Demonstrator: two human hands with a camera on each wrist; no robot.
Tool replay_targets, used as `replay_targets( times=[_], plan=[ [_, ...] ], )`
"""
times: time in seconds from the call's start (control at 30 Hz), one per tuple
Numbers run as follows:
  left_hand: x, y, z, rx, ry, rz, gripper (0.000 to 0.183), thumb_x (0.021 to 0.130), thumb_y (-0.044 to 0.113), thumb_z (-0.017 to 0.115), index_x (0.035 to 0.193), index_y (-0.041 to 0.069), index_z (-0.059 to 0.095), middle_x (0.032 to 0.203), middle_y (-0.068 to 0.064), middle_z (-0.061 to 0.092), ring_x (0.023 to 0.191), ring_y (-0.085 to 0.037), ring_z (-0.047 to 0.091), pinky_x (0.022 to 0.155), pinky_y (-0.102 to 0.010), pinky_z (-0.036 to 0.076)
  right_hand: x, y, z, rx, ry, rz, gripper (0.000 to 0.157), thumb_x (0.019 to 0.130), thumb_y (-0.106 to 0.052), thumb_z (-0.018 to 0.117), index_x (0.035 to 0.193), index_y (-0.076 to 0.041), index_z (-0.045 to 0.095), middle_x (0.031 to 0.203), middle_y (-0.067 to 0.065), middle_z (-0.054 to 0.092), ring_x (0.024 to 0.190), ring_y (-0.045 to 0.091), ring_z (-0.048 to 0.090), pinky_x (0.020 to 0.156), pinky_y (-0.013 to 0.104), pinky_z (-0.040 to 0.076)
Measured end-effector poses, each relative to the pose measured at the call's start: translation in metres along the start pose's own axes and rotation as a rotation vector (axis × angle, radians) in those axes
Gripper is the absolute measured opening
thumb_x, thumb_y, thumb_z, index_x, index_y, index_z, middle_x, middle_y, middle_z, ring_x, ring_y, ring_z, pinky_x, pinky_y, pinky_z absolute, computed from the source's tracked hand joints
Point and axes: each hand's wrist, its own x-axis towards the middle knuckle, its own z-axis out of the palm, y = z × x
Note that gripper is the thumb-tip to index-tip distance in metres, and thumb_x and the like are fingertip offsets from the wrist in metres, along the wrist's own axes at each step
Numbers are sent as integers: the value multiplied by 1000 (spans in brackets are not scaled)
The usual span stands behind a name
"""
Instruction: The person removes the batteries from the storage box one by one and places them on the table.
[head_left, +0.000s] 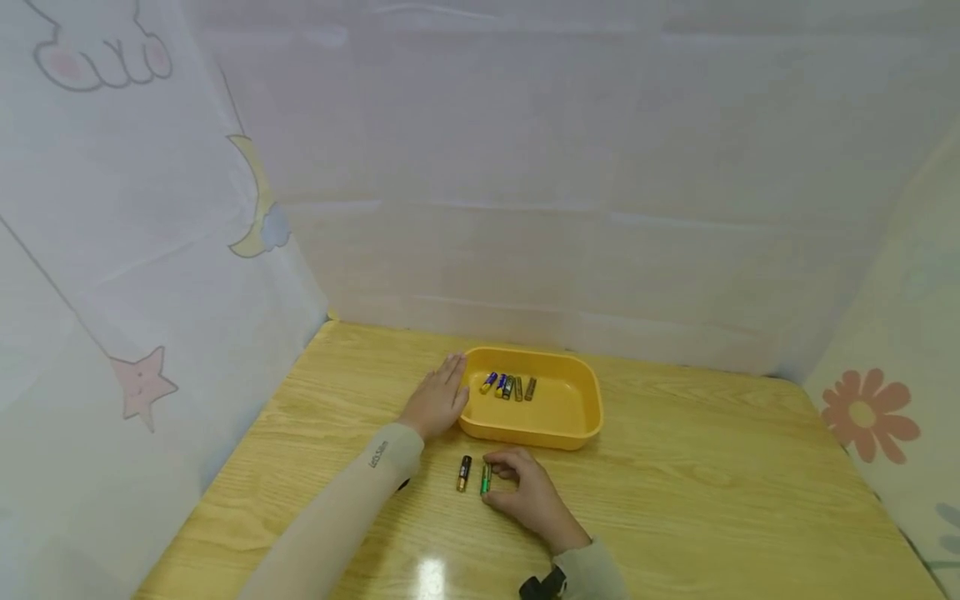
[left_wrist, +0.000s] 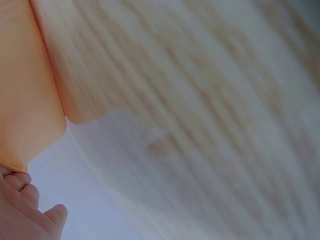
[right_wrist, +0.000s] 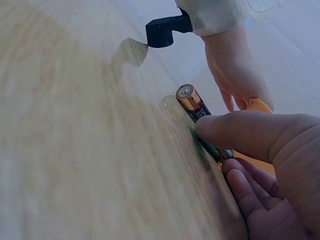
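My left hand (head_left: 435, 402) lies against the left side of the yellow tray (head_left: 588, 417) with its fingers extended. In the left wrist view, the fingers of that hand (left_wrist: 22, 207) are at the rim. In front of the tray, my right hand (head_left: 528, 492) pinches a green battery (head_left: 486, 480) between thumb and fingers, low over the table. The right wrist view shows the thumb (right_wrist: 240, 132) covering much of it. Just left of this battery lies a black battery (head_left: 464, 473) with a copper-coloured end. Several batteries (head_left: 518, 388) lie inside the tray, toward its left half.
The wooden table (head_left: 697, 483) extends to both sides of the tray. White printed sheets (head_left: 480, 167) stand behind and beside it. A black wrist device (head_left: 542, 585) sits at the right sleeve.
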Motion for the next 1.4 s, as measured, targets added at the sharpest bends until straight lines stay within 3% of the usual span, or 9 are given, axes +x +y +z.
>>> replay_targets(
  times=[0.3, 0.7, 1.1, 1.4],
  plan=[
    [0, 0, 0, -5, -6, -2, 60, 111, 31, 32, 163, 6, 14, 169, -10, 14, 155, -25, 12, 125, -51, 19, -1, -1, -1, 12, 15, 6, 50, 80, -13, 87, 125, -7, 68, 121, 6, 59, 107, 24, 60, 96, 32, 54],
    [-1, 2, -4, 4, -18, -1, 61, 111, 31, 32, 162, 4, 15, 169, -12, 14, 155, -26, 12, 124, -52, 19, -1, -2, 1, 148, 75, 35, 43, 85, -6, 81, 125, -1, 65, 119, 12, 62, 107, 27, 62, 93, 29, 56],
    [4, 2, -2, 140, -48, -14, 61, 111, 35, 31, 163, 9, 13, 169, -7, 14, 155, -22, 11, 125, -51, 16, -2, -17, -6, 108, 257, 60, 23, 94, -4, 70, 117, -6, 69, 112, 8, 68, 98, 19, 65, 87, 28, 58],
    [2, 3, -6, 204, -55, 12, 62, 111, 36, 32, 162, 5, 15, 168, -12, 18, 155, -25, 14, 125, -52, 17, -5, -33, -20, 131, 327, 38, 19, 98, -9, 66, 116, -6, 71, 112, 9, 70, 102, 18, 64, 89, 27, 55]
  ],
)
